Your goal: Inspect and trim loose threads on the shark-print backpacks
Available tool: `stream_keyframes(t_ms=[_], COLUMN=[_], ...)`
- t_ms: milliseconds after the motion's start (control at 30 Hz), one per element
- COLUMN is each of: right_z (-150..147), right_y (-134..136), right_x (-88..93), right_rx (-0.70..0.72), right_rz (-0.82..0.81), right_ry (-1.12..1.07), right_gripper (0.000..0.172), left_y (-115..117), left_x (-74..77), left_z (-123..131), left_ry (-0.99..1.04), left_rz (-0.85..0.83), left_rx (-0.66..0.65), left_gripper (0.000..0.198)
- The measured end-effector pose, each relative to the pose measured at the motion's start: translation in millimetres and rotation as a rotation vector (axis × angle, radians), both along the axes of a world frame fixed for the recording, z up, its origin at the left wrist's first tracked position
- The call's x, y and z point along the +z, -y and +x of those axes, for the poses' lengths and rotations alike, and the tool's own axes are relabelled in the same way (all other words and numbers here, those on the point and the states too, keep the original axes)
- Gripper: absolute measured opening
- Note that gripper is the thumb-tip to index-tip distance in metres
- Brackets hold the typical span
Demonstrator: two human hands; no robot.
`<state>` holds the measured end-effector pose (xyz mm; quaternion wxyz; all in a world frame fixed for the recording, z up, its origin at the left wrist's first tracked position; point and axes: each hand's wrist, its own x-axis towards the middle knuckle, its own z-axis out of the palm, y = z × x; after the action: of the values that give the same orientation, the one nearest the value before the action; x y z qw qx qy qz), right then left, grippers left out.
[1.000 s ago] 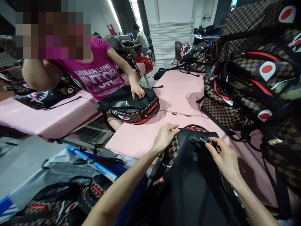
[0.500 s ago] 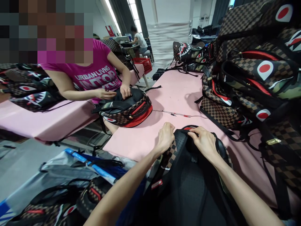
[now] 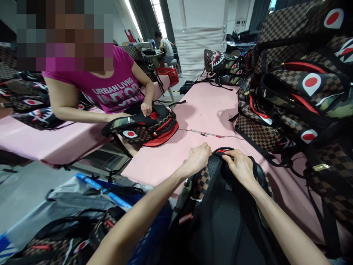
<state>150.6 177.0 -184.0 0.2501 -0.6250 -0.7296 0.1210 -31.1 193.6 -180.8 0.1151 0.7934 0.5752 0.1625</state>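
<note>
A black backpack (image 3: 228, 217) with brown checkered side panels stands close in front of me, its padded back toward me. My left hand (image 3: 199, 158) is closed at the left of its top edge, fingers curled over the rim; the fingertips are partly hidden. My right hand (image 3: 240, 165) pinches the top edge just right of the middle, thumb and fingers together. Between my hands a strip of red lining shows under a black top loop (image 3: 220, 149). The far side of the backpack is out of sight.
Across the pink table (image 3: 209, 99), a co-worker in a magenta shirt (image 3: 118, 79) handles another checkered backpack (image 3: 149, 127). Thin cords (image 3: 205, 134) lie on the table. Backpacks are piled on the right (image 3: 298, 81). A large bag (image 3: 60, 198) with backpacks sits at lower left.
My left hand has shifted a little right along the top edge, closer to my right hand, which stays nearly in place. The co-worker's arm has moved along the other backpack, which has turned slightly.
</note>
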Motion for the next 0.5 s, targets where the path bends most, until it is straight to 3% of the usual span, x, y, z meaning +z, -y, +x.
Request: stream_keyframes(t_ms=[233, 500], right_z=[-1, -18], right_y=[-1, -1], right_x=[-0.4, 3.0], right_rx=[0.009, 0.108], right_rz=[-0.017, 0.030], right_ry=[0.006, 0.060], right_gripper=[0.021, 0.019], left_y=[12, 17], left_x=[-34.7, -30.5], left_z=[7, 11], left_ry=[0.511, 0.561], left_rz=[0.061, 0.105], left_rx=[0.306, 0.335], left_gripper=[0.017, 0.016])
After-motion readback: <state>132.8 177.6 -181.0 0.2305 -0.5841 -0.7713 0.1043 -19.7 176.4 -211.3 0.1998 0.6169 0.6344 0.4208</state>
